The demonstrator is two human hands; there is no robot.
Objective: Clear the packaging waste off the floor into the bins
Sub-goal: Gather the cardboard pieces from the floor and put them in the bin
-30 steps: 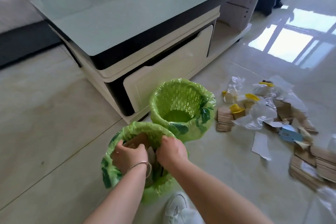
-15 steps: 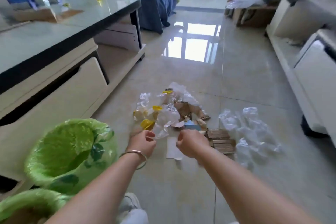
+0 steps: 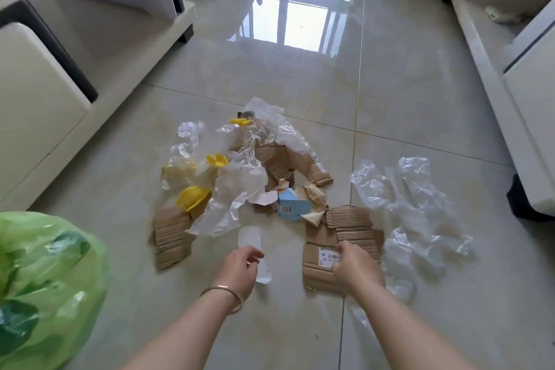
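the left hand (image 3: 240,269) hovered with loosely curled fingers over a white paper slip (image 3: 251,242) on the glossy tiled floor (image 3: 300,75), gripping nothing. the right hand (image 3: 356,267) lay on a flat, ribbed cardboard piece (image 3: 322,252) bearing a printed label; whether its fingers gripped it could not be told. beyond lay the waste pile: crumpled clear plastic film (image 3: 237,186), torn brown cardboard (image 3: 288,159), ridged yellow plastic caps (image 3: 192,197) and a blue barcode tag (image 3: 292,209). more clear film (image 3: 408,198) sprawled to the right. a green-lined bin (image 3: 45,285) stood at lower left, contents unseen, beside a cream cabinet (image 3: 39,99).
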